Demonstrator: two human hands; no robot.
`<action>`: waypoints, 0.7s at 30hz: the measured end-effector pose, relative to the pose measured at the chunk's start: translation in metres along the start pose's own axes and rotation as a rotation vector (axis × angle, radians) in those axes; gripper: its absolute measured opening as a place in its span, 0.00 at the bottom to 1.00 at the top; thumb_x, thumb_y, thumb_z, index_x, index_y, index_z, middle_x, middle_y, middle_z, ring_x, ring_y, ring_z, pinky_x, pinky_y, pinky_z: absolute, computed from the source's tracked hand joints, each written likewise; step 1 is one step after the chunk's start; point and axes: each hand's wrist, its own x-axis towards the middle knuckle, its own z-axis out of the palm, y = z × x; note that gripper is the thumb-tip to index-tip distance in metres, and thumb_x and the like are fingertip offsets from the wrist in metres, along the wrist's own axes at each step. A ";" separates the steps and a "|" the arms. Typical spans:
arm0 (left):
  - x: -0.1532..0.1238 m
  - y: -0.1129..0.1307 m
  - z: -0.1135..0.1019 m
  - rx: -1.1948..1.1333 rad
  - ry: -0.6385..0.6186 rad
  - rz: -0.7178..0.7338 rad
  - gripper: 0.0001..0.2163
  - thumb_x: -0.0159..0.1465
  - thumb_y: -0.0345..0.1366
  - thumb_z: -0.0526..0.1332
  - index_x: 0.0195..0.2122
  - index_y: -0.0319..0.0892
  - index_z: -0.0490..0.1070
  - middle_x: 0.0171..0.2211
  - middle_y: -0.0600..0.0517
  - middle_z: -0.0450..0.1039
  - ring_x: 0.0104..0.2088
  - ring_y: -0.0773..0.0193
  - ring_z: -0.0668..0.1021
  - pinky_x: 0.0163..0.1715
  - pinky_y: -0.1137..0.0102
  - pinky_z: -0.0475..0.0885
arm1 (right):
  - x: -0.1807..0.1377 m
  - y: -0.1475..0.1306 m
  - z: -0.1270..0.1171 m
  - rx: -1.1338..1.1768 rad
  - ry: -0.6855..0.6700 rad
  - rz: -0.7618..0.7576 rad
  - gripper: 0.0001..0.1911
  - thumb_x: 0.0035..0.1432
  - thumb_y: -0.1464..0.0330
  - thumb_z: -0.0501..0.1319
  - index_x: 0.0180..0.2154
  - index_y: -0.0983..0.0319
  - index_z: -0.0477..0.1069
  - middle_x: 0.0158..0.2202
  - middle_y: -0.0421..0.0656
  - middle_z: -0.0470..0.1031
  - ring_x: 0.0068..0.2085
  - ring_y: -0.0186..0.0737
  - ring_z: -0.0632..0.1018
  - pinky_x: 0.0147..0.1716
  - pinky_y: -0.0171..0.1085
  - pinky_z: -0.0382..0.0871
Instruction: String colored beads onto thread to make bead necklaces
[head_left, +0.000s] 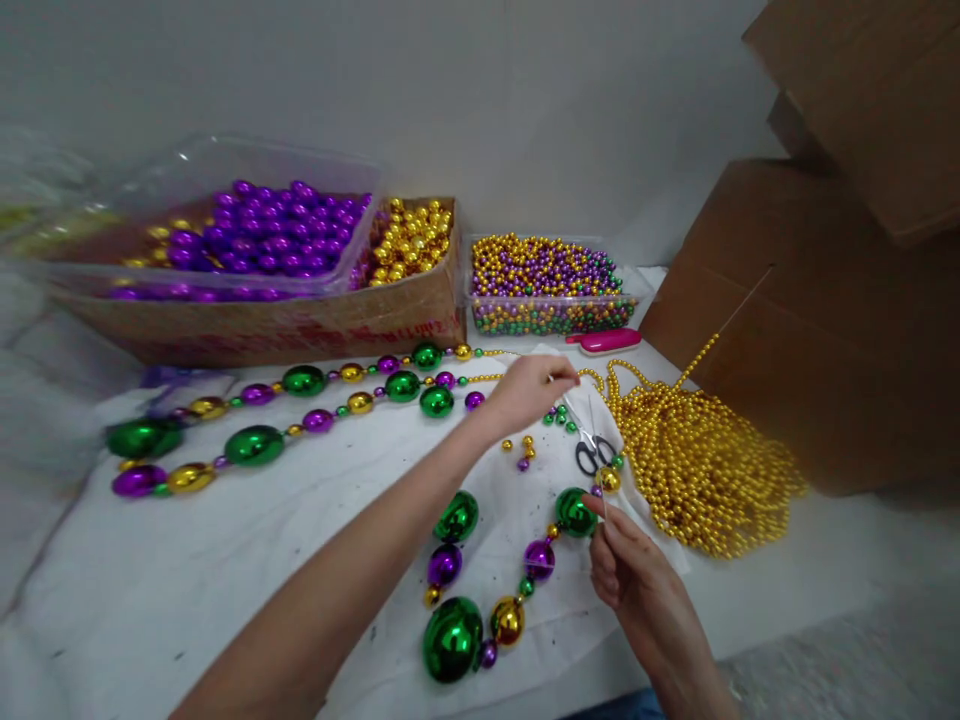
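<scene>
My left hand reaches over the table's middle, its fingertips pinched together on what looks like a thin pale string. Lower and to the right, my right hand pinches the string between thumb and forefinger, beside a large green bead. From there a strand of mixed beads curves down to the left, with a purple bead, a gold bead and a big green bead. Black-handled scissors lie between my hands, blades pointing away. Small green beads rest just below my left hand.
Two finished-looking bead strands stretch across the left. Behind them stand a cardboard box and a clear tub of small beads. A pink tool lies nearby. Gold bead strings are heaped right, beside large cartons.
</scene>
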 end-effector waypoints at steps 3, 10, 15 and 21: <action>-0.001 -0.019 0.024 0.280 -0.185 -0.076 0.04 0.60 0.29 0.58 0.30 0.37 0.72 0.35 0.46 0.72 0.44 0.54 0.73 0.47 0.55 0.65 | -0.005 -0.002 -0.006 -0.006 0.007 0.001 0.20 0.57 0.62 0.62 0.50 0.60 0.69 0.19 0.34 0.56 0.19 0.27 0.54 0.17 0.28 0.45; -0.014 -0.046 0.064 0.373 -0.256 -0.194 0.11 0.57 0.21 0.52 0.36 0.37 0.71 0.43 0.40 0.68 0.50 0.48 0.68 0.53 0.50 0.57 | -0.010 0.000 -0.012 -0.016 0.016 0.006 0.20 0.60 0.62 0.59 0.53 0.59 0.66 0.18 0.33 0.57 0.18 0.26 0.51 0.17 0.28 0.44; -0.024 -0.038 0.050 0.135 -0.205 -0.296 0.08 0.58 0.24 0.56 0.36 0.37 0.70 0.42 0.43 0.70 0.45 0.55 0.72 0.50 0.56 0.66 | -0.013 0.001 -0.010 -0.117 0.022 0.018 0.19 0.56 0.59 0.62 0.47 0.61 0.69 0.17 0.34 0.60 0.17 0.24 0.53 0.16 0.28 0.43; -0.064 -0.026 0.015 -0.391 -0.081 -0.425 0.11 0.65 0.28 0.51 0.46 0.35 0.69 0.41 0.42 0.73 0.38 0.65 0.77 0.43 0.67 0.73 | -0.016 0.009 -0.008 -0.377 0.103 -0.005 0.27 0.53 0.55 0.63 0.49 0.66 0.69 0.13 0.32 0.55 0.17 0.25 0.53 0.16 0.28 0.40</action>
